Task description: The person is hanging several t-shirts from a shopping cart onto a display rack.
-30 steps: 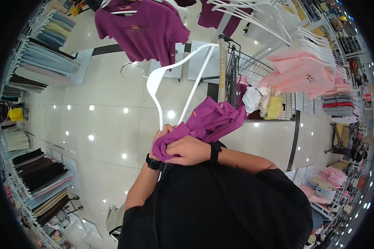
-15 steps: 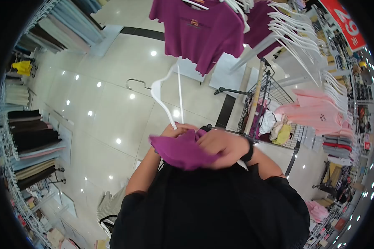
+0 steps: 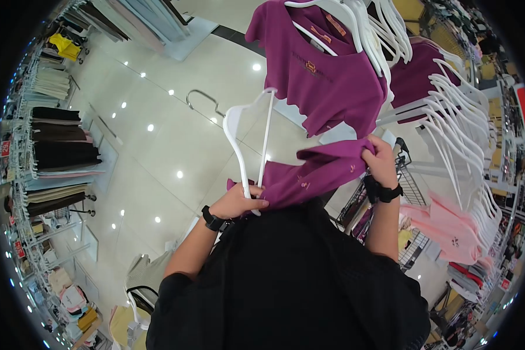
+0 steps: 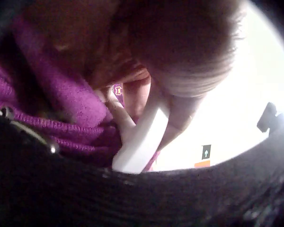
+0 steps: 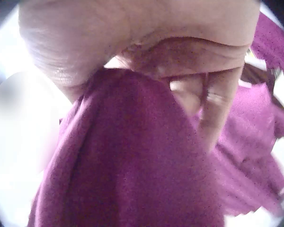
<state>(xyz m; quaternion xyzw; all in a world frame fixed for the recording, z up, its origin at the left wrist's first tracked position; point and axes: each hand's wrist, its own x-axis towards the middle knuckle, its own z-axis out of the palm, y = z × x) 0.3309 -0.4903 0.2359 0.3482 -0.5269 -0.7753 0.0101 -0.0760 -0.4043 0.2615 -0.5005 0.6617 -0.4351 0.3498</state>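
Note:
My left hand (image 3: 237,201) grips a white clothes hanger (image 3: 234,131) by one end, its metal hook pointing up and left. The same hand holds part of a purple T-shirt (image 3: 309,178). Stretched out to the right, the shirt's other end is pinched by my right hand (image 3: 381,161). In the left wrist view the white hanger (image 4: 144,137) passes under the thumb, with purple ribbed cloth (image 4: 61,132) beside it. The right wrist view has the purple cloth (image 5: 132,156) hanging from between thumb and fingers.
Just ahead, another purple T-shirt (image 3: 326,76) hangs on a rack. White hangers (image 3: 458,128) and a pink shirt (image 3: 449,227) hang at the right, near a wire cart (image 3: 414,186) partly behind my right arm. Folded trousers (image 3: 64,151) hang along the left.
My right hand has moved up and right, drawing the bunched purple shirt out sideways. My left hand keeps the hanger. The view has turned, bringing the hanging purple shirt closer.

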